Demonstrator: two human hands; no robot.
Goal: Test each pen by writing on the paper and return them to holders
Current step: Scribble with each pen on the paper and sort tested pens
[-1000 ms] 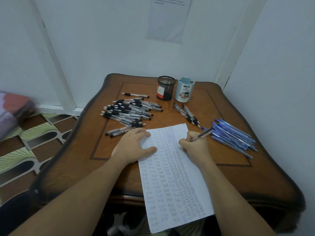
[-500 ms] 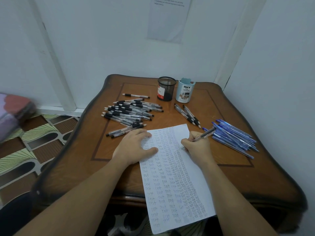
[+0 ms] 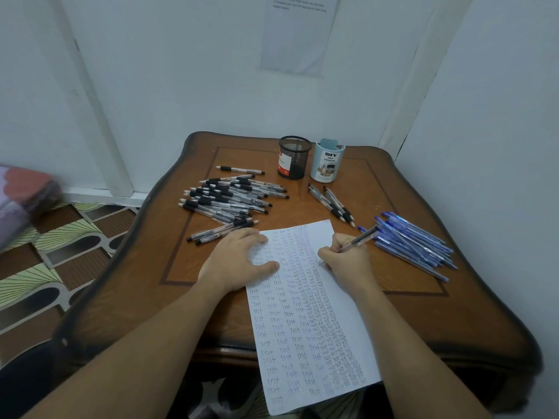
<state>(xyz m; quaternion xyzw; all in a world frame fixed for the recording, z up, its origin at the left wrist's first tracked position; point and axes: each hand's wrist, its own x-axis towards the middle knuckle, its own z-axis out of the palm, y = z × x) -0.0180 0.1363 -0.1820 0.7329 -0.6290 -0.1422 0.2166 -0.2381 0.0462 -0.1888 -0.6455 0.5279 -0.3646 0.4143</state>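
Pinning the paper (image 3: 305, 322) flat w/ spread left hand (image 3: 239, 261) so it won't slide, right hand (image 3: 344, 261) fingers curled round a pen (image 3: 358, 238), tip on sheet's right edge; holders (image 3: 295, 157) far, centre.

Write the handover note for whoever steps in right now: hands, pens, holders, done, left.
Left hand rests on the paper, steadying it. Right hand grips a pen at the sheet's upper right.
Black pen heap lies left, a smaller black group at centre, blue pens right. Mesh holder and light blue holder stand at the back; no pens stick out.
Done: paper nearly full of "test". To do: finish this pen, all pens into holders.
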